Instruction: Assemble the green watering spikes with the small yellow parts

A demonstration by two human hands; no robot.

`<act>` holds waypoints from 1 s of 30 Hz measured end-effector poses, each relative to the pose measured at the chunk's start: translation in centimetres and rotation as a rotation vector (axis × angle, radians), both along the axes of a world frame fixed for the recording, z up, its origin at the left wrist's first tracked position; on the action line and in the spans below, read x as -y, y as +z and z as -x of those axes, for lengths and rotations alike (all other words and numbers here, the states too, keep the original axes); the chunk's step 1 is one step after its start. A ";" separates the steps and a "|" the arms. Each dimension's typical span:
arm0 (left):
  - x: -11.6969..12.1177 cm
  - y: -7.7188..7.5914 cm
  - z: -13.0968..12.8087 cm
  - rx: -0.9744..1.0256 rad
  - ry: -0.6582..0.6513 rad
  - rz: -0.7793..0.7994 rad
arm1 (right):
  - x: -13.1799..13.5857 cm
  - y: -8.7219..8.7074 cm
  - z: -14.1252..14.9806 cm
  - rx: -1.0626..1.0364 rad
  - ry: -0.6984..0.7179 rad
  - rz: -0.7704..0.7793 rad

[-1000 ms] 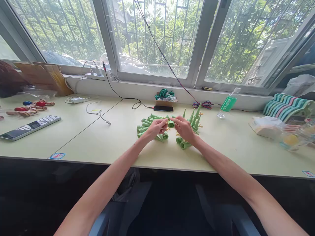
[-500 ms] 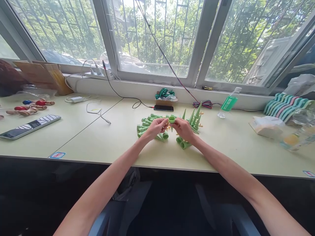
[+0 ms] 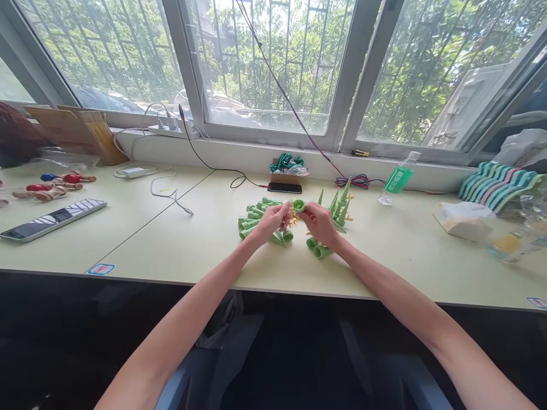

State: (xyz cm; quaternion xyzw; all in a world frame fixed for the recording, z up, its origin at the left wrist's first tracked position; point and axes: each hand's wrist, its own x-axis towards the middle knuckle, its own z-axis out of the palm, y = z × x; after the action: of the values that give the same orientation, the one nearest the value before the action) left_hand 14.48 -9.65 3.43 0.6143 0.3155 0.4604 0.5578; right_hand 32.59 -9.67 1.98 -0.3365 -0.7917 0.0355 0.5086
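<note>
A green plastic cone (image 3: 298,205) is tilted with its round hollow end toward me, and my right hand (image 3: 319,221) grips it from the right. Close to its left side, my left hand (image 3: 273,221) is closed in a pinch; what sits between the fingertips is too small to make out. Small yellow pieces (image 3: 294,219) lie between and behind the hands. A pile of green cones (image 3: 248,223) lies on its side at my left hand. Beyond my right hand several green cones (image 3: 343,199) stand point up, some with yellow bits. Two more cones (image 3: 319,251) lie below that hand.
On the pale table (image 3: 205,239) a black phone (image 3: 284,188) lies behind the cones. A bottle with a green label (image 3: 397,179) and a tissue pack (image 3: 461,219) stand to the right. Cables (image 3: 173,196), a tablet-like device (image 3: 53,220) and wooden toys (image 3: 51,188) are on the left.
The green cone in my right hand has tipped slightly, its open end showing more toward me. My left fingers have drawn a little away from its rim.
</note>
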 end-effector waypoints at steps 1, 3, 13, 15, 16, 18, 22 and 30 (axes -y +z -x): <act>0.0 0.0 0.0 -0.010 0.003 0.012 | 0.0 0.0 -0.1 0.002 0.003 -0.013; -0.1 -0.1 0.1 -0.021 -0.006 0.029 | 0.0 0.0 -0.3 0.014 0.013 -0.032; -0.5 -0.5 0.1 -0.037 0.005 0.026 | -0.4 -0.2 -0.8 0.100 -0.029 -0.180; -0.5 -0.5 0.0 -0.039 0.017 0.038 | -0.4 -0.2 -0.8 0.109 -0.029 -0.195; -0.5 -0.5 0.0 -0.042 0.022 0.044 | -0.4 -0.2 -0.8 0.112 -0.029 -0.195; -0.4 -0.5 0.1 -0.048 0.023 0.053 | -0.3 -0.2 -0.8 0.121 -0.028 -0.175; -0.3 -0.3 0.2 -0.047 0.001 0.060 | -0.3 -0.3 -0.9 0.127 0.006 -0.115; -0.2 -0.2 0.3 -0.038 0.002 0.011 | -0.5 -0.4 -0.9 0.094 0.064 -0.039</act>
State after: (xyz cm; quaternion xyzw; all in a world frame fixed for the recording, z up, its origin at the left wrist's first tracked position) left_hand 14.16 -9.47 3.26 0.6197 0.3291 0.4475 0.5545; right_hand 33.52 -9.15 1.62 -0.3021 -0.8258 0.0204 0.4758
